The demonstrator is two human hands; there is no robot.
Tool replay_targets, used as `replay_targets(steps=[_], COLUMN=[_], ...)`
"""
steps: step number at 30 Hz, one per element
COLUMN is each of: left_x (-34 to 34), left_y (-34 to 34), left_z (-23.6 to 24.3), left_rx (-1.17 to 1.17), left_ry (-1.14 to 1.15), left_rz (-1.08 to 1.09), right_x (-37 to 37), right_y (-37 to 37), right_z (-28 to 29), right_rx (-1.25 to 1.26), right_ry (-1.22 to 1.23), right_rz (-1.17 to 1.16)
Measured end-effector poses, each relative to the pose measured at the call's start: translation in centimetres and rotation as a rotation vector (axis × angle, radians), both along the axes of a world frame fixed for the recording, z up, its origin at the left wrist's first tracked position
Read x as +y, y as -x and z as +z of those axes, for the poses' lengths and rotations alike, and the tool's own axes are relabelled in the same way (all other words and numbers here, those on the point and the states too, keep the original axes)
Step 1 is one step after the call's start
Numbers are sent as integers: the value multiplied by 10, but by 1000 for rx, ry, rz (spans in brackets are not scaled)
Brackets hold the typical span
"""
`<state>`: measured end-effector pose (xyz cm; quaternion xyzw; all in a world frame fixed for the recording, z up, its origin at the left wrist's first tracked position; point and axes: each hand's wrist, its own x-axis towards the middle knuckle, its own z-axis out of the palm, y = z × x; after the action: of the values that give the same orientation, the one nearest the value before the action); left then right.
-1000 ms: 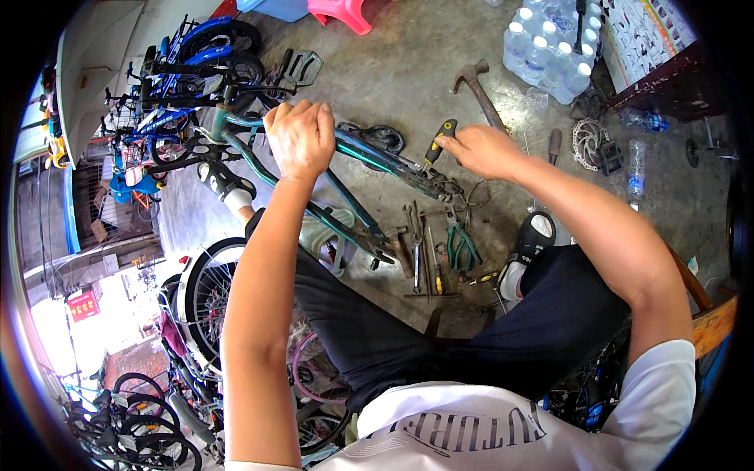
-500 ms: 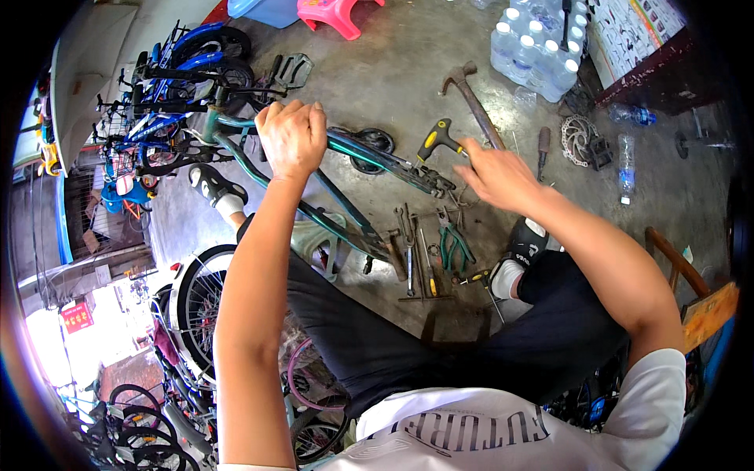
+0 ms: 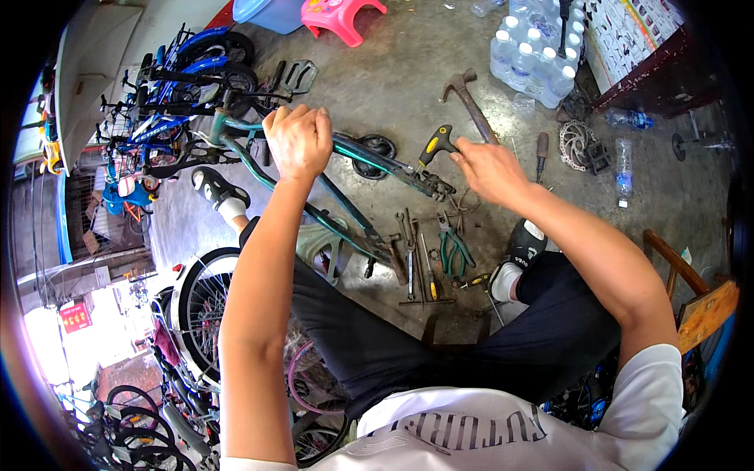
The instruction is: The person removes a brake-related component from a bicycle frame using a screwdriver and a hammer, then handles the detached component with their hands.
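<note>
The right hand point(image 3: 488, 166) has drifted toward three o'clock, fingers curled at the yellow-and-black handled tool point(image 3: 434, 146); whether they clamp it, I cannot tell. The left hand point(image 3: 298, 141) stays clenched around the green bicycle frame point(image 3: 357, 212), centre.

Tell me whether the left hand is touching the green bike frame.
Touching. The head view shows the left hand wrapped around a tube of the green bike frame.

The left hand point(image 3: 297, 140) covered the stretch of green bicycle frame point(image 3: 357, 216) it gripped. The right hand point(image 3: 488, 169) hid its own fingertips and whatever they touched by the yellow-handled tool point(image 3: 434, 147). The small tools point(image 3: 424, 255) on the floor point(image 3: 393, 86) were too tangled to tell apart.
</note>
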<state>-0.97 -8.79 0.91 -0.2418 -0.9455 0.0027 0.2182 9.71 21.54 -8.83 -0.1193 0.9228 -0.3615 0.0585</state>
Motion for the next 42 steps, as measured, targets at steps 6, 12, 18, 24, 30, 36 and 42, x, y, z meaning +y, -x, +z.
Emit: replay_targets(steps=[6, 12, 18, 24, 30, 36, 42], left_x=[1, 0, 10, 9, -1, 1, -1], left_y=[0, 2, 11, 13, 6, 7, 8], left_z=[-1, -1, -4, -2, -3, 1, 0], left_rx=[-18, -10, -24, -40, -40, -87, -47], left_ry=[-4, -21, -22, -26, -50, -10, -38], left_rz=[-23, -35, -103, -95, -77, -92, -103], right_x=[29, 33, 44, 44, 37, 39, 36], right_y=[-26, -27, -14, -14, -22, -17, -18], right_z=[-1, -24, -50, -50, -56, -56, -67], right_rx=[-279, -383, -249, -226, -161, -162, -145], right_ry=[-76, -156, -202, -158, -90, -123, -151], right_rz=[3, -11, 1, 3, -3, -18, -16])
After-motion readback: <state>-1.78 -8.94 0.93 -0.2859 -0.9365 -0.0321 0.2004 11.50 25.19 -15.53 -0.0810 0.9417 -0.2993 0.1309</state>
